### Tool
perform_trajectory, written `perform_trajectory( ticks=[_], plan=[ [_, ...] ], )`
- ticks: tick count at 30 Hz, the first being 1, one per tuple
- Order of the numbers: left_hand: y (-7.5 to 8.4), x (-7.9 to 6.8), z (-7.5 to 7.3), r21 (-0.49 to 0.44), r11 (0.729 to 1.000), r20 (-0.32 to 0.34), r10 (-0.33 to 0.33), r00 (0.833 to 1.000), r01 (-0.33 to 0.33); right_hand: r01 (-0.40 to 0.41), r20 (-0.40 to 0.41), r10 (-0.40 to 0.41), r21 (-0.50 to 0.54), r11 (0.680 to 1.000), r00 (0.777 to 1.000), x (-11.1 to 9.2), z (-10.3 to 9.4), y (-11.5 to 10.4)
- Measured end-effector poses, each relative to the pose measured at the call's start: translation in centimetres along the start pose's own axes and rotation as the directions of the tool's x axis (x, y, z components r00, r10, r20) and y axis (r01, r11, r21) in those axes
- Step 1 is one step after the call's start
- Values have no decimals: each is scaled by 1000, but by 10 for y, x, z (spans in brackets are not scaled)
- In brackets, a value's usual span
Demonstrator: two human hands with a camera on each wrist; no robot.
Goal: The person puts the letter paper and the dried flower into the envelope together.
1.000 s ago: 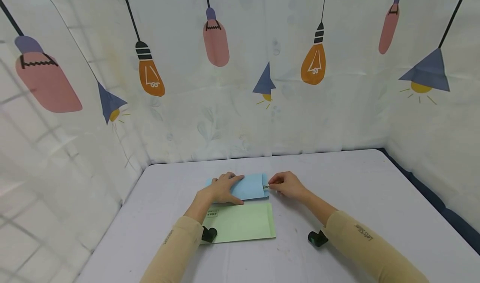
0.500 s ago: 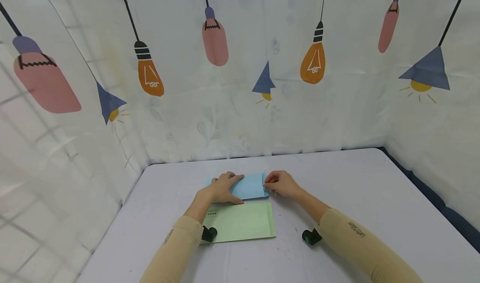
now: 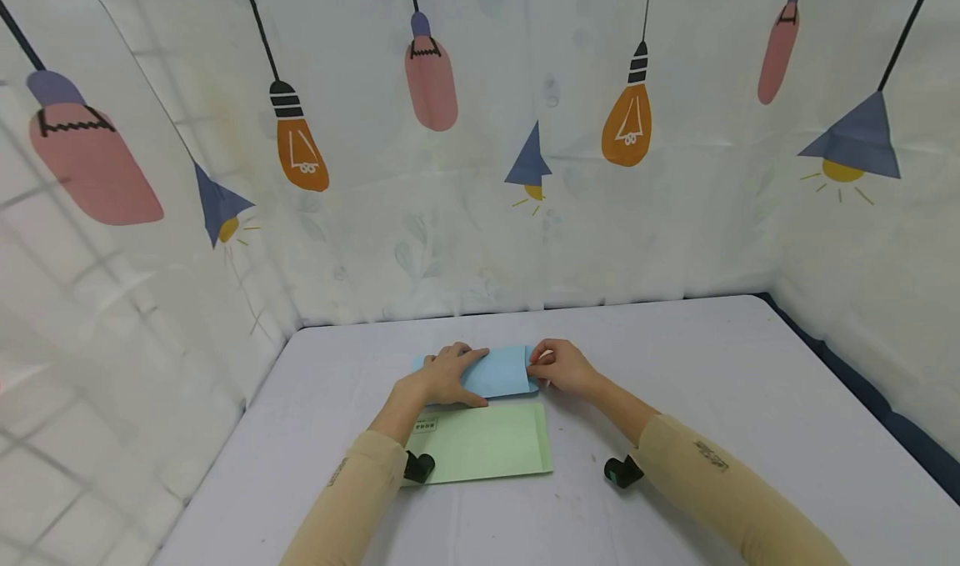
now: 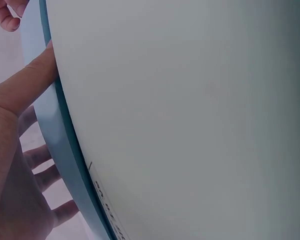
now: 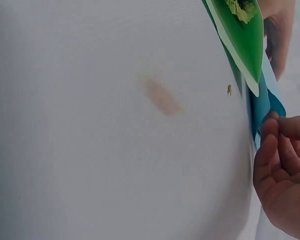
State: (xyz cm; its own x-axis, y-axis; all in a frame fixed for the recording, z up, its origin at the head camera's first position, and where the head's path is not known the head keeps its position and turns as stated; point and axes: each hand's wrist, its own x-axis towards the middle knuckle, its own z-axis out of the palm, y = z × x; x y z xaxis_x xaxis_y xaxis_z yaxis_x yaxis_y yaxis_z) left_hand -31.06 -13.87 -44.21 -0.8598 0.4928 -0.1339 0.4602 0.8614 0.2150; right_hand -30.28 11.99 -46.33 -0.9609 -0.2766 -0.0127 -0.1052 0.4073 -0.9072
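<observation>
A pale blue envelope (image 3: 504, 374) lies on the table, its mouth facing right. My left hand (image 3: 448, 377) rests on its left part, fingers spread; in the left wrist view its thumb (image 4: 37, 75) lies along the near edge. At the mouth, my right hand (image 3: 564, 368) has its thumb and fingertips pinched together; in the right wrist view the fingertips (image 5: 271, 125) reach into the opening. Whatever small piece they pinch is hidden there. Nearer me lies a light green envelope (image 3: 487, 445) with a small printed label; the right wrist view shows a yellow-green crinkled bit (image 5: 242, 10) inside its gaping mouth.
A white cloth covers the table (image 3: 675, 366). A brownish stain (image 5: 161, 97) and a tiny fleck (image 5: 229, 90) mark it right of the green envelope. Behind hangs a curtain (image 3: 465, 241) printed with lamps.
My right hand has moved slightly left, up to the blue envelope's mouth. The small thin piece seen between its fingertips and the envelope has slid out of sight. The left hand stays put.
</observation>
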Motion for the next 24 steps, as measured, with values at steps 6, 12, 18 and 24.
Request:
perform_trajectory(
  ticks=[6, 12, 18, 24],
  plan=[
    [1, 0, 1, 25, 1000, 9, -2, 1000, 1, -3, 28, 3, 9, 1000, 1000, -8, -10, 3],
    [0, 1, 3, 41, 999, 10, -2, 1000, 2, -13, 55, 16, -54, 998, 998, -17, -30, 6],
    [-3, 2, 7, 47, 999, 10, -4, 1000, 3, -20, 64, 26, -95, 995, 998, -26, -51, 12],
    [-5, 0, 6, 13, 1000, 7, 7, 1000, -7, -13, 64, 22, -135, 991, 998, -35, -67, 22]
  ],
)
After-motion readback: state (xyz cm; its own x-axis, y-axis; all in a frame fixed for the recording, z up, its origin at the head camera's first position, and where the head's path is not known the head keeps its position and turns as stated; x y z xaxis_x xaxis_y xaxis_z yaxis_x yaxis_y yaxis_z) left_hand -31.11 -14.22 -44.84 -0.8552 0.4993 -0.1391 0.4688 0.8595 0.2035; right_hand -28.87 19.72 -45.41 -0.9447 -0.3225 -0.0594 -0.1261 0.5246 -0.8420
